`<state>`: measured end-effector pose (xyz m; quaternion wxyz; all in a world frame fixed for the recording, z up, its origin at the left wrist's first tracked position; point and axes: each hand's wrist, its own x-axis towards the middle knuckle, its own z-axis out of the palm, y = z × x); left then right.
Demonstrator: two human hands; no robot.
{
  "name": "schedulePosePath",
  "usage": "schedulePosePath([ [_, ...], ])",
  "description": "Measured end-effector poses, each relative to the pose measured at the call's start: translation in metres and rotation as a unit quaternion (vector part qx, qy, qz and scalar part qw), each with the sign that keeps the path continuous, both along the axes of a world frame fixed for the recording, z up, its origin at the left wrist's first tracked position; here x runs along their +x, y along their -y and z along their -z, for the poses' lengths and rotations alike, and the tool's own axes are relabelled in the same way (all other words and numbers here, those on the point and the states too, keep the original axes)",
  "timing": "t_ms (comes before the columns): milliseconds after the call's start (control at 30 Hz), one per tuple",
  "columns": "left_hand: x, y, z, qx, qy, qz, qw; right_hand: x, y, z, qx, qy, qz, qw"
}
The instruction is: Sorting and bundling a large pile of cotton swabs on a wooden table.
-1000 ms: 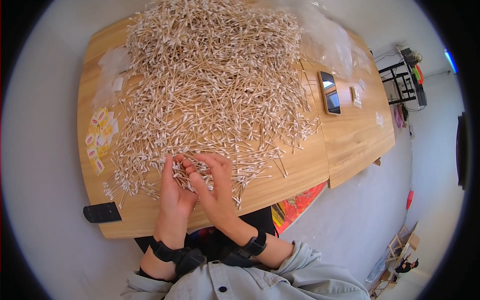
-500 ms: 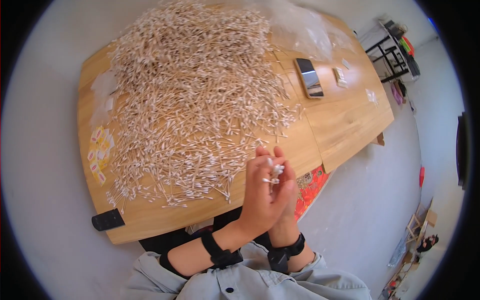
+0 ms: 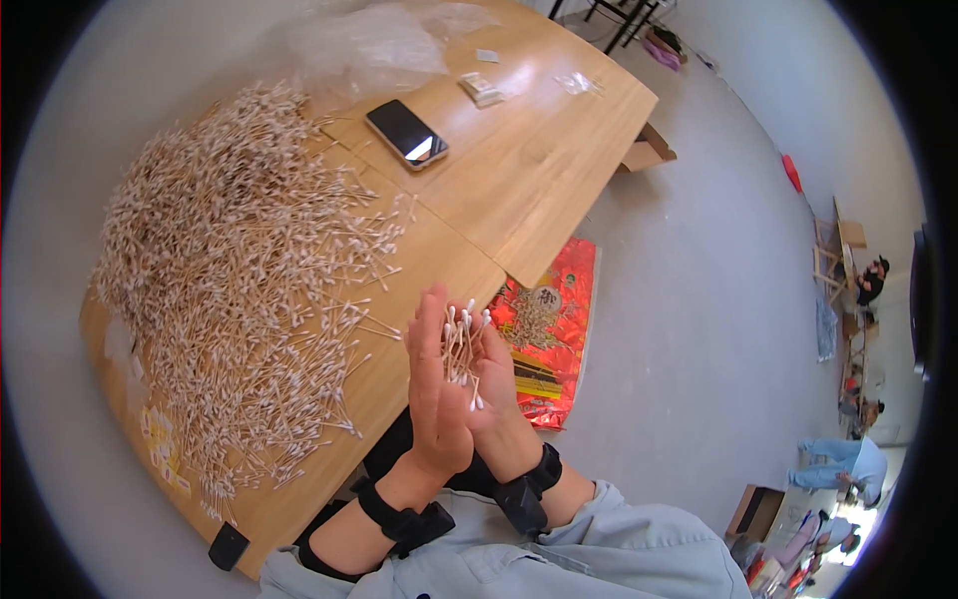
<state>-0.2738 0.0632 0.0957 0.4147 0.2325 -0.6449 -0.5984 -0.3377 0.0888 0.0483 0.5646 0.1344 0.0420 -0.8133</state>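
A small bunch of wooden cotton swabs [image 3: 460, 349] stands between my two hands, the white tips uppermost and a few slanting out lower down. My left hand [image 3: 431, 399] flanks the bunch with its fingers straight and pointing up. From the other side my right hand [image 3: 499, 404] cups it, the fingers partly hidden behind the swabs. Both hands are at the near edge of the wooden table, just right of a large loose heap of cotton swabs [image 3: 230, 280]. The heap's sticks lie in all directions.
A smartphone [image 3: 406, 134], a small pale packet [image 3: 480, 90] and clear plastic film [image 3: 364, 55] lie farther back on the table [image 3: 539, 150]. Yellow-white labels [image 3: 160, 444] sit at the left. Below the table edge, a red sheet [image 3: 571, 329] holds loose swabs. Other people [image 3: 848, 464] are far right.
My view has swung right, so the table and heap appear farther left. My hands have opened out, showing more of the swab bunch between them. More of the red sheet shows.
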Motion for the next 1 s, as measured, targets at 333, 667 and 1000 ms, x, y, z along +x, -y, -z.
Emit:
schedulePosePath([
  [333,-0.017,-0.014,0.01,-0.013,0.011,0.042,0.999,-0.054,-0.033,0.019,0.005,0.158,0.021,0.987],
  [667,0.052,0.043,0.013,0.133,-0.104,-0.03,0.985,-0.195,-0.104,0.098,0.237,-0.083,0.202,0.947],
  [1000,0.178,0.06,0.027,0.153,-0.083,-0.149,0.974,-0.245,-0.128,0.16,0.49,-0.203,0.237,0.814],
])
